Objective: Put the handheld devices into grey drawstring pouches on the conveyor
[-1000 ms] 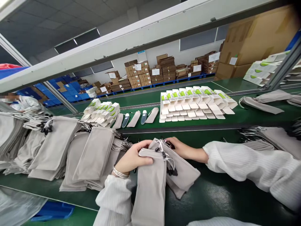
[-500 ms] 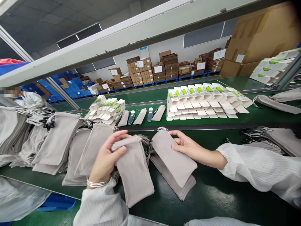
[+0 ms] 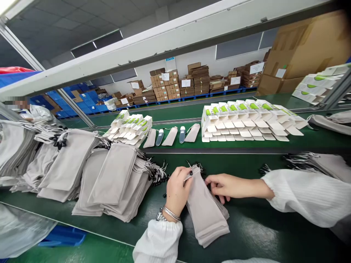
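Observation:
A small stack of grey drawstring pouches [image 3: 207, 215] lies on the green work surface in front of me. My left hand [image 3: 177, 191], with bracelets and a watch at the wrist, pinches the top pouch at its corded upper end. At the stack's right edge is my right hand [image 3: 226, 185], its fingers loosely bent and apart, the fingertips close against the pouches. Whether they touch the cloth is hard to see. Left of my hands lies a larger pile of grey pouches [image 3: 117, 179], its cords and black toggles pointing right.
White-and-green open boxes [image 3: 246, 117] stand in rows beyond the ledge, with a smaller group of boxes [image 3: 131, 126] further left. Between them lie small filled pouches [image 3: 170, 136] and dark blue handheld devices [image 3: 182, 134]. More pouches [image 3: 329, 164] lie right. A co-worker [image 3: 38, 113] is far left.
My left hand has moved right, and the pouch it held now lies on the stack in front of me. My right hand has let go of the pouch it held and shifted slightly right.

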{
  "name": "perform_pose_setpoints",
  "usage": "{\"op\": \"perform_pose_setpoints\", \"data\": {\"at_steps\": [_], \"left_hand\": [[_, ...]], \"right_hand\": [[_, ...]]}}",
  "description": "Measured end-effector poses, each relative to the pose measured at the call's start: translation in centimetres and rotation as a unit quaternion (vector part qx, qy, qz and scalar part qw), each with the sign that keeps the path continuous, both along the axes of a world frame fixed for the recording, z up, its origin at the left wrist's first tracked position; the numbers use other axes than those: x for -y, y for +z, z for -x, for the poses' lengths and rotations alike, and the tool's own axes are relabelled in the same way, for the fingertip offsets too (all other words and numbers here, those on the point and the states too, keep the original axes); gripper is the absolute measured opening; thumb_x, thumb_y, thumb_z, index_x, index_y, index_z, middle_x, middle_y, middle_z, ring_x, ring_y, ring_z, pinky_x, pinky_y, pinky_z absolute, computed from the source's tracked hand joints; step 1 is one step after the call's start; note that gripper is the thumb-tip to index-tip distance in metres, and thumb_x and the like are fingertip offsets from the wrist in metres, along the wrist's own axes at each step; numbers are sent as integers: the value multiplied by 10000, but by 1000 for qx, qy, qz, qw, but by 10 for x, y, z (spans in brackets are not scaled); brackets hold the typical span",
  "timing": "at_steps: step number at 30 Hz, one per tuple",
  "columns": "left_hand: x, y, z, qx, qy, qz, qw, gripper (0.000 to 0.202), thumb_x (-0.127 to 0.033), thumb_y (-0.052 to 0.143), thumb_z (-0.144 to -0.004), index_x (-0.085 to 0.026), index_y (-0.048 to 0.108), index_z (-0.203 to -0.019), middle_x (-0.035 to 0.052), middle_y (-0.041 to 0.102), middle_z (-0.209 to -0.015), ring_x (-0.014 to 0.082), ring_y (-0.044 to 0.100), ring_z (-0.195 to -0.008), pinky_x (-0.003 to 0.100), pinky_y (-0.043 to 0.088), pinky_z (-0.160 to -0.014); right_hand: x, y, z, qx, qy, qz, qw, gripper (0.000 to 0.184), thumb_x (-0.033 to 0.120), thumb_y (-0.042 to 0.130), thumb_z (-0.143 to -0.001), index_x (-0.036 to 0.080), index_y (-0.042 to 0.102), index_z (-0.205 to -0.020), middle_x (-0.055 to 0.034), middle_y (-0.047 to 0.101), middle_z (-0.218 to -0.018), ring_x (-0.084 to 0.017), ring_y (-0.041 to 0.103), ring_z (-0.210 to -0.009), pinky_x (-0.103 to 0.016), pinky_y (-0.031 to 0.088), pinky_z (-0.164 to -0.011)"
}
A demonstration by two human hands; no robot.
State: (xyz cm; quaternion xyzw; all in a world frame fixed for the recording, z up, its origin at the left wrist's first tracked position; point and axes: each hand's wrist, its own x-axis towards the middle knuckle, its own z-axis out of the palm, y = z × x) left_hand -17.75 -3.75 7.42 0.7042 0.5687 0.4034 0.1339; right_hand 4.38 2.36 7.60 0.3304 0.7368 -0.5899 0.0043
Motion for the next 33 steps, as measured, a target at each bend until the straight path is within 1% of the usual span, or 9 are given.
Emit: {"op": "perform_pose_setpoints", "data": {"at_steps": [3,5,8,12,18,22,26,30,33], "left_hand": [[1,-3,0,-104,58,-55,991,272,-113,584,-897,-233,627,-1137,71,621,-1118,251,558,-1053,401,465,-904],[1,-3,2,-141,96,-99,980,318,-137,648,-871,-221,614,-1175,90,607,-1169,280,534,-1098,441,439,-937],[5,-1,6,-160,134,-167,964,266,-146,698,-838,-196,638,-1093,93,610,-1087,280,543,-1052,452,419,-929],[11,2,11,-175,143,-189,956,69,-130,655,-871,-198,644,-884,47,616,-913,239,556,-937,437,405,-909],[14,8,11,-210,145,-205,945,146,-91,596,-903,-196,602,-802,16,626,-848,205,562,-909,452,379,-995],[14,10,9,-256,128,-220,933,211,-37,533,-919,-187,576,-777,-7,648,-833,191,580,-950,449,336,-1048],[16,17,5,-274,107,-227,928,257,21,474,-911,-175,533,-755,-14,671,-884,177,590,-979,429,328,-1050],[17,28,4,-295,114,-243,917,258,20,484,-901,-175,513,-734,6,655,-882,182,578,-967,437,345,-1033],[14,35,8,-314,68,-226,920,249,15,485,-903,-178,509,-748,-10,659,-856,186,576,-968,457,328,-1038]], "right_hand": [[-14,10,-12,41,56,-17,997,338,161,508,-843,125,613,-1162,-48,675,-847,-142,672,-625,-203,463,-504],[-32,18,-10,24,59,-73,995,270,173,497,-857,134,656,-1072,-42,688,-826,-138,671,-628,-210,466,-539],[-78,32,7,-13,-2,-173,985,231,203,502,-880,155,653,-1048,-45,701,-868,-148,683,-666,-218,472,-568],[-153,40,49,55,-109,-274,954,221,207,604,-852,169,613,-1069,-48,699,-852,-166,669,-670,-233,458,-584],[-219,18,110,129,-256,-327,900,276,286,643,-869,108,506,-1030,-137,654,-868,-238,624,-874,-311,444,-732],[-237,4,122,147,-310,-291,893,340,291,671,-827,112,482,-1045,-176,643,-907,-327,620,-962,-410,442,-805],[-244,0,108,108,-326,-257,903,369,264,744,-713,133,518,-973,-153,624,-849,-364,629,-927,-422,452,-770],[-228,4,85,2,-347,-229,910,225,312,622,-804,165,521,-942,-109,609,-874,-266,628,-827,-326,465,-648],[-193,19,71,-114,-349,-206,907,249,393,473,-902,199,472,-1059,-57,593,-918,-167,586,-684,-256,439,-512]]}}
